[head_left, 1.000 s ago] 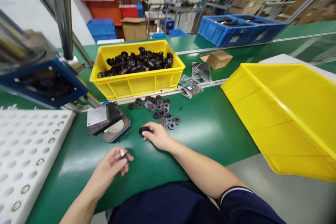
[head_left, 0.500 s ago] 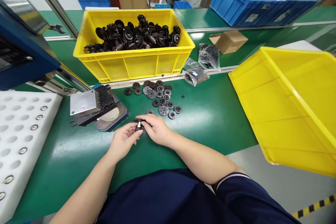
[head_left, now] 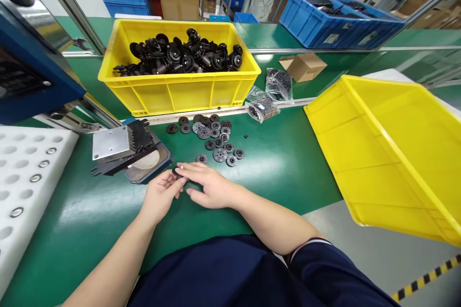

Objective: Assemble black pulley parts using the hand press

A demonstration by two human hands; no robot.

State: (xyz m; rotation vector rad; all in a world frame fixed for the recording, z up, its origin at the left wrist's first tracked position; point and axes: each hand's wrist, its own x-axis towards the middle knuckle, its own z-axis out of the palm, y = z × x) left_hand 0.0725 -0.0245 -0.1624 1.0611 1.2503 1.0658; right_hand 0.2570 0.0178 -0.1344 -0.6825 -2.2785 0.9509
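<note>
My left hand (head_left: 160, 195) pinches a small black disc-shaped part (head_left: 176, 171) with a pale pin-like tip, low over the green bench. Fingers mostly cover this part. My right hand (head_left: 212, 188) lies over it, fingers stretched out flat and touching its top, thumb held apart. Just beyond my hands, loose black discs (head_left: 220, 155) of differing sizes lie spread on the bench, some ridged and some with holes. Left of them, a metal block (head_left: 113, 143) rests with a black toothed piece on a blue-edged base.
A yellow bin (head_left: 173, 98) full of black parts stands behind the discs. Right is a tilted yellow bin (head_left: 382, 163). Plastic bags (head_left: 262, 108) of small parts and a cardboard box (head_left: 307, 67) lie back right. A white tray (head_left: 39, 201) with holes and blue machine (head_left: 39, 72) stand left.
My right hand has shifted left; its fingers have straightened over the part and its thumb has come away. The part's pale pin is now mostly covered. The view has moved slightly.
</note>
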